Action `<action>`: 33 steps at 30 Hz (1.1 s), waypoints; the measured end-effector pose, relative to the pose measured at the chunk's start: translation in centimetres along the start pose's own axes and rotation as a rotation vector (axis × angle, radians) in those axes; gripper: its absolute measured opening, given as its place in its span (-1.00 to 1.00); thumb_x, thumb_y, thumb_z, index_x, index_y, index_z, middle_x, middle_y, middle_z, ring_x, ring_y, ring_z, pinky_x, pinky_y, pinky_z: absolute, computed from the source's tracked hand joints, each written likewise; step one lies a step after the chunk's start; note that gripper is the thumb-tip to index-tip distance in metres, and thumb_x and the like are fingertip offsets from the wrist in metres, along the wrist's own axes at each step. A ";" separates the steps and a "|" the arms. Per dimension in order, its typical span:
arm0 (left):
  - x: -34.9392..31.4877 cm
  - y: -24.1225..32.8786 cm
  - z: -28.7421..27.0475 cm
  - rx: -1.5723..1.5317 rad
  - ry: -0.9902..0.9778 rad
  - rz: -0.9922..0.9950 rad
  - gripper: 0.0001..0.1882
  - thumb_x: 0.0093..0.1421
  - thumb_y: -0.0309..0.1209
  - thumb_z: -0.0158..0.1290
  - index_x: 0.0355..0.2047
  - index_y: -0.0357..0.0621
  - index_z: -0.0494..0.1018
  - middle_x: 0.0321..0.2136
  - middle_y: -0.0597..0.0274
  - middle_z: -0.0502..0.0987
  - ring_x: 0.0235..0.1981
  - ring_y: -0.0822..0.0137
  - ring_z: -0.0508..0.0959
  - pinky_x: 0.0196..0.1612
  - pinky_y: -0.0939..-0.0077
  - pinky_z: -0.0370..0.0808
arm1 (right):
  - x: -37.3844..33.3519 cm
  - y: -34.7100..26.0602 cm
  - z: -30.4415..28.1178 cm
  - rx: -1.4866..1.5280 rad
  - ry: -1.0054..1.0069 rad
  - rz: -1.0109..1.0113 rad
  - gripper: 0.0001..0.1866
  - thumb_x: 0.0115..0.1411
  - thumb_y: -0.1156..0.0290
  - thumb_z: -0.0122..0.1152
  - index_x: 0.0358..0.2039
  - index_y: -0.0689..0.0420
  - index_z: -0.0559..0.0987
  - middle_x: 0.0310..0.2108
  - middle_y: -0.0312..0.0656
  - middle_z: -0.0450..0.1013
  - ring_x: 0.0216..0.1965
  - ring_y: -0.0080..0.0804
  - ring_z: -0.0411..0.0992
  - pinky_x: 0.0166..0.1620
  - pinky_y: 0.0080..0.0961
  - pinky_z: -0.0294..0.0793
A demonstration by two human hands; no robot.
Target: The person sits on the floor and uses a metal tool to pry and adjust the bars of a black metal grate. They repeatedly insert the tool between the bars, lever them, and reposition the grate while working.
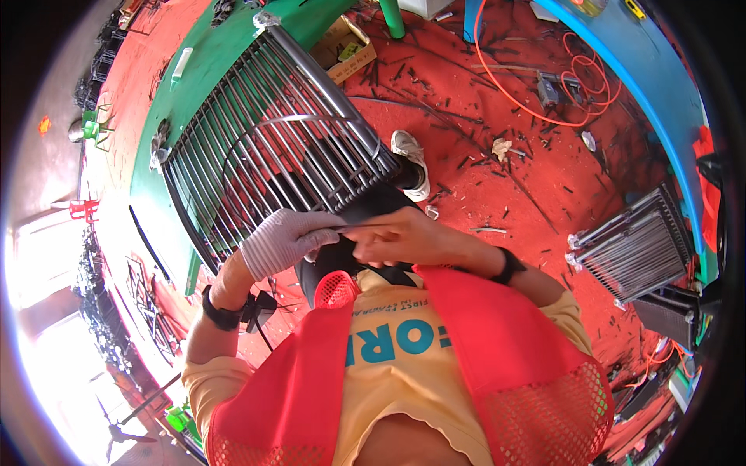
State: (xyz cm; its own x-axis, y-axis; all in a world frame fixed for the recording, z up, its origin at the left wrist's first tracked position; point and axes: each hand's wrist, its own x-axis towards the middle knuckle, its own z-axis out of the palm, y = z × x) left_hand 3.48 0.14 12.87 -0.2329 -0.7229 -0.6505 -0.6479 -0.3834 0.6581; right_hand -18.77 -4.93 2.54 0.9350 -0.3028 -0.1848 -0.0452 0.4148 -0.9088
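Note:
A rack-like metal frame of dark parallel tubes [256,132] leans against the green table in front of me. A thin dark band curves in a loop across its bars. My left hand [287,242], in a white knit glove, is closed at the frame's near edge, thumb and fingers pinched together. My bare right hand [400,237] meets it from the right, fingers curled. Between the two hands runs a thin dark strip [354,227], gripped by both; its ends are hidden by the fingers.
The green table [159,101] stands behind the frame, with an open cardboard box [346,48] beside it. Dark scraps litter the red floor [482,202]. Another barred frame [636,245] stands at the right. An orange hose [497,85] coils near a blue table [622,58].

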 end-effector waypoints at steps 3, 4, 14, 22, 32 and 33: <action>0.0 -2.5 -0.8 -0.125 0.087 0.036 -0.73 0.26 -0.37 0.01 -0.09 -0.26 0.49 -0.54 0.29 0.53 -0.54 0.55 0.54 -0.49 0.66 0.48 | -3.4 2.3 -4.6 0.035 0.032 0.209 -0.64 0.21 0.19 0.19 -0.14 0.22 0.56 -0.45 -0.26 0.52 -0.45 -0.63 0.47 -0.42 -0.68 0.46; 0.0 -3.4 -1.0 -0.195 0.126 -0.061 -0.73 0.28 -0.38 -0.01 -0.09 -0.28 0.49 -0.56 0.32 0.51 -0.55 0.57 0.52 -0.49 0.70 0.45 | -4.7 3.7 -6.0 0.119 0.166 0.247 -0.67 0.22 0.20 0.16 -0.16 0.21 0.56 -0.44 -0.24 0.53 -0.44 -0.61 0.48 -0.40 -0.67 0.48; 1.5 -11.0 4.8 -0.264 0.899 0.002 -0.74 0.32 -0.39 -0.07 -0.10 -0.28 0.48 -0.54 0.39 0.48 -0.53 0.62 0.43 -0.46 0.72 0.41 | -6.7 23.6 -13.5 0.300 0.982 0.304 -0.71 0.24 0.21 0.10 -0.26 0.20 0.54 -0.52 -0.23 0.49 -0.62 -0.56 0.41 -0.56 -0.64 0.39; 3.9 -12.2 7.4 -0.004 1.186 0.096 -0.76 0.30 -0.52 -0.08 -0.09 -0.32 0.48 -0.37 0.31 0.54 -0.52 0.61 0.35 -0.45 0.69 0.33 | -4.5 33.3 -12.7 0.264 0.863 0.362 -0.74 0.24 0.23 0.05 -0.41 0.18 0.48 -0.65 -0.26 0.40 -0.71 -0.57 0.33 -0.67 -0.58 0.29; 3.7 -14.1 7.4 0.117 1.181 0.116 -0.77 0.30 -0.57 -0.14 -0.09 -0.42 0.41 -0.22 -0.03 0.57 -0.19 0.28 0.57 -0.10 0.48 0.49 | -4.3 39.5 -13.6 0.156 0.816 0.542 -0.71 0.23 0.21 -0.01 -0.45 0.17 0.48 -0.66 -0.16 0.42 -0.74 -0.41 0.38 -0.67 -0.44 0.33; 3.7 -14.3 7.5 0.136 1.201 0.129 -0.77 0.30 -0.57 -0.14 -0.08 -0.41 0.40 -0.21 -0.04 0.57 -0.19 0.28 0.57 -0.10 0.48 0.49 | -4.3 40.2 -13.7 0.192 0.834 0.588 -0.70 0.23 0.20 -0.02 -0.45 0.18 0.49 -0.65 -0.13 0.44 -0.73 -0.37 0.40 -0.65 -0.41 0.35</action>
State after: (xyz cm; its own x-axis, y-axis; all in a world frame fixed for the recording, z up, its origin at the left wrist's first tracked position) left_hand 6.40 7.25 -1.81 0.4724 -0.8510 0.2294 -0.7569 -0.2584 0.6003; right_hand -29.46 1.30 -38.37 0.2397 -0.4759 -0.8462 -0.2902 0.7966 -0.5302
